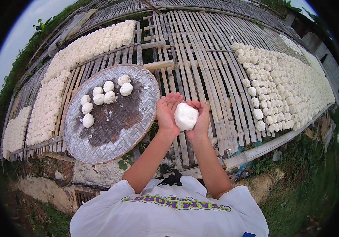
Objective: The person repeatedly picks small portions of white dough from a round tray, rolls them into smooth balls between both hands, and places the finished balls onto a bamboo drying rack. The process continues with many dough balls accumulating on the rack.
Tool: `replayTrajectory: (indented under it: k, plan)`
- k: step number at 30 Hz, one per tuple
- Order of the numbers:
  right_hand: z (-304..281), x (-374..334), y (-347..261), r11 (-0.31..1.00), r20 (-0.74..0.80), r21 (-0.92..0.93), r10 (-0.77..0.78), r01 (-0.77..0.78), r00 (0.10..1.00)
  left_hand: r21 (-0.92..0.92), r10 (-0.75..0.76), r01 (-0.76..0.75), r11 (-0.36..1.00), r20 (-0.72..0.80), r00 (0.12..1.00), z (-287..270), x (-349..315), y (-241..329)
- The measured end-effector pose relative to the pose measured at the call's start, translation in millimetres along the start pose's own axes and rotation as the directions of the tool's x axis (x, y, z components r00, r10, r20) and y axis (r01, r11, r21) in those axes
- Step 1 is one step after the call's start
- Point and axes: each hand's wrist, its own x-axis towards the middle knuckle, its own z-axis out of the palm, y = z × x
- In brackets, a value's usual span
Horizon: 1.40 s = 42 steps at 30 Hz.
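A white, lumpy, dough-like ball (pixel 186 117) rests between my two cupped hands, held out over the slatted bamboo rack. My left hand (pixel 168 114) curves round its left side, fingers pointing away from me. From the other side my right hand (pixel 201 120) cups it with bent fingers. Just left of my hands lies a round woven bamboo tray (pixel 76 134), its middle stained dark. Several similar white balls (pixel 109 97) sit on the tray's far half, with small white crumbs near them.
Slatted bamboo racks (pixel 195 51) stretch far ahead. Dense rows of white balls cover the right side (pixel 292 87) and the left side (pixel 86 45). A bamboo pole (pixel 264 148) edges the rack nearest me. Below it are a low wall (pixel 47 191) and grass (pixel 295 201).
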Motion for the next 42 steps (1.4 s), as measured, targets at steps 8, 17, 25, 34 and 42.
replayTrajectory:
  k: [8,17,25,34,42]
  plan:
    - [0.5,-37.6,-12.4,0.719,0.451,-0.308,-0.466,0.623,0.761,-0.163,-0.281,0.328,0.931,0.257,0.925,-5.4,-30.9,1.7]
    - [1.1,-48.0,0.2,0.813,0.352,-0.125,-0.500,0.569,0.791,-0.223,-0.155,0.198,0.954,0.196,0.968,14.4,-40.3,1.4]
    - [5.1,-37.9,-6.7,0.977,0.015,0.128,-0.173,0.169,0.985,-0.047,-0.088,0.090,0.995,0.043,0.995,10.5,-30.1,-3.0]
    - [-9.4,-42.4,-10.5,0.942,0.260,-0.083,-0.294,0.325,0.920,-0.067,-0.266,0.294,0.953,0.275,0.924,7.0,-31.1,-3.0]
    - [-25.5,-59.3,-4.1,0.697,0.242,-0.233,-0.633,0.678,0.735,-0.230,-0.368,0.461,0.857,0.355,0.860,2.4,-43.1,-21.1]
